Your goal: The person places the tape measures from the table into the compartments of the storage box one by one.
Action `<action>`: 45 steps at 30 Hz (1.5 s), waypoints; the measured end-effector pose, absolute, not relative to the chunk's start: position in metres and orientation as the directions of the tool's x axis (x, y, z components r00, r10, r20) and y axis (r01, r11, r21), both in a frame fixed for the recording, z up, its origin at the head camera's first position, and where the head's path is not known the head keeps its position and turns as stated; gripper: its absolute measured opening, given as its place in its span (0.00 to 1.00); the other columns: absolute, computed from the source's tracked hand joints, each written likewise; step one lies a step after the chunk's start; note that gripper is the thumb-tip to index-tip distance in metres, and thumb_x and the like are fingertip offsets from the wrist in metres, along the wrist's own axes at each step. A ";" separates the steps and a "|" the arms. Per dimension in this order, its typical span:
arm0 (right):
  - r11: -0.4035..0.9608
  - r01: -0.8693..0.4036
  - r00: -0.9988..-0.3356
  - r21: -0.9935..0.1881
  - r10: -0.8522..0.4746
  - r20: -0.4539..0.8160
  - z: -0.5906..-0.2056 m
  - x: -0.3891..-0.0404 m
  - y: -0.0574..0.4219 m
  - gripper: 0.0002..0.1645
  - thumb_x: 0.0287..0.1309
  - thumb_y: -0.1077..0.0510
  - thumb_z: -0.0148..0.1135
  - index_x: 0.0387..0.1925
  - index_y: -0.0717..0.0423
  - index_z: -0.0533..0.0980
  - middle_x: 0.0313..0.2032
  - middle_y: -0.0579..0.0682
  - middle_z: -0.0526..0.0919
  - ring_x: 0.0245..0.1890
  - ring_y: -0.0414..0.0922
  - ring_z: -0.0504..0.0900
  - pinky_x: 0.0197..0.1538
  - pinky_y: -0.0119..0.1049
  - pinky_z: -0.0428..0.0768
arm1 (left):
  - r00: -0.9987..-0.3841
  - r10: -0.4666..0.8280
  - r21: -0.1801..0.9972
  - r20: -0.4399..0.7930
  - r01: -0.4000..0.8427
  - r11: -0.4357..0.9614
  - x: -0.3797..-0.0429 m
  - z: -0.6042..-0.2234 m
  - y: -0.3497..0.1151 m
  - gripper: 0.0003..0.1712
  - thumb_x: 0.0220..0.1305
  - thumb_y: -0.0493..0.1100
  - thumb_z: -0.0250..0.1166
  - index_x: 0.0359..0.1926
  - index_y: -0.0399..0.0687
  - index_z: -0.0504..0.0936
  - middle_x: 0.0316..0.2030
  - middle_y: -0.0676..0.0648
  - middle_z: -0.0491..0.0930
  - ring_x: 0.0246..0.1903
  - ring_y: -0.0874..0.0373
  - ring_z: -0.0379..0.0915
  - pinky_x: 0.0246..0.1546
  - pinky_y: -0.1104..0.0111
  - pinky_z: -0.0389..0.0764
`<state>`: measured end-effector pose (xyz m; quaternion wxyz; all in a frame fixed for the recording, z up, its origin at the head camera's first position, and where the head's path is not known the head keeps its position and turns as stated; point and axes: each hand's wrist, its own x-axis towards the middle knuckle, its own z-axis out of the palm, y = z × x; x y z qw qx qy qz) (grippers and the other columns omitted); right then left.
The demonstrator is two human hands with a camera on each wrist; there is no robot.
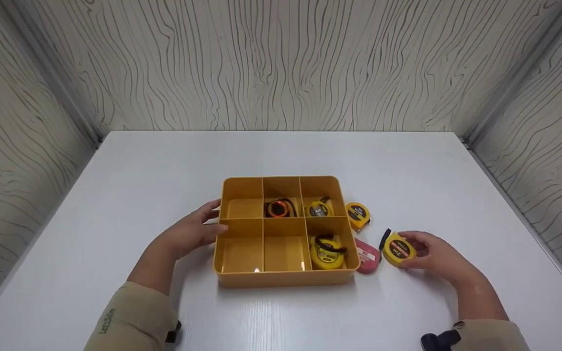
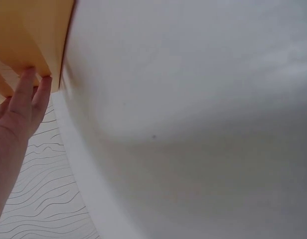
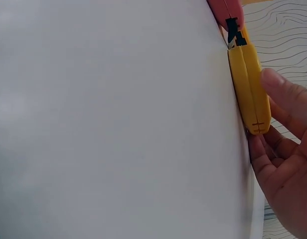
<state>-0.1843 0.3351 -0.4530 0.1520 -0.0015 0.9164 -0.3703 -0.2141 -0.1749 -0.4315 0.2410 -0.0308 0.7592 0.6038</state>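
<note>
At centre right of the head view, the right hand (image 1: 439, 258) has its grip around a yellow tape measure (image 1: 399, 250), pinching it between thumb and fingers by the right side. The roundish case shows no clear long axis; its printed face is up and its black strap (image 1: 385, 238) is at the upper left, on the side toward the tray (image 1: 285, 280). The tray lies left of this grip, with a pink tape measure (image 1: 369, 257) between them, just beside the tray's right wall. The left hand (image 1: 183, 239) holds the tray's left wall, thumb over the rim, well apart from the yellow tape measure. Whether that measure touches the bench (image 1: 164, 170) cannot be told.
</note>
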 end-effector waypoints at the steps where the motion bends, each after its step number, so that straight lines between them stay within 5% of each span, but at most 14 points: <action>1: 0.731 0.100 -0.955 -0.675 -0.120 -0.272 -0.453 -0.185 0.334 0.47 0.36 0.46 0.74 0.60 0.55 0.66 0.52 0.55 0.72 0.51 0.51 0.71 0.55 0.49 0.71 | -0.883 0.246 0.903 -0.400 -0.335 0.268 -0.214 -0.431 -0.175 0.44 0.52 0.47 0.68 0.67 0.69 0.56 0.66 0.52 0.56 0.58 0.55 0.65 0.57 0.58 0.69; 28: 0.739 0.109 -0.971 -0.665 -0.064 -0.229 -0.463 -0.188 0.332 0.44 0.38 0.44 0.73 0.56 0.58 0.67 0.49 0.54 0.73 0.48 0.49 0.73 0.52 0.45 0.74 | -0.890 0.208 0.893 -0.406 -0.338 0.296 -0.213 -0.432 -0.175 0.46 0.49 0.49 0.70 0.67 0.71 0.56 0.65 0.54 0.57 0.58 0.56 0.64 0.56 0.59 0.69; 45: 0.667 0.064 -0.982 -0.742 -0.088 -0.164 -0.450 -0.191 0.332 0.42 0.43 0.45 0.71 0.57 0.59 0.66 0.56 0.58 0.69 0.57 0.57 0.68 0.59 0.51 0.67 | -0.882 0.251 0.904 -0.399 -0.333 0.266 -0.215 -0.432 -0.174 0.44 0.53 0.46 0.68 0.67 0.69 0.56 0.66 0.52 0.56 0.58 0.55 0.65 0.56 0.59 0.69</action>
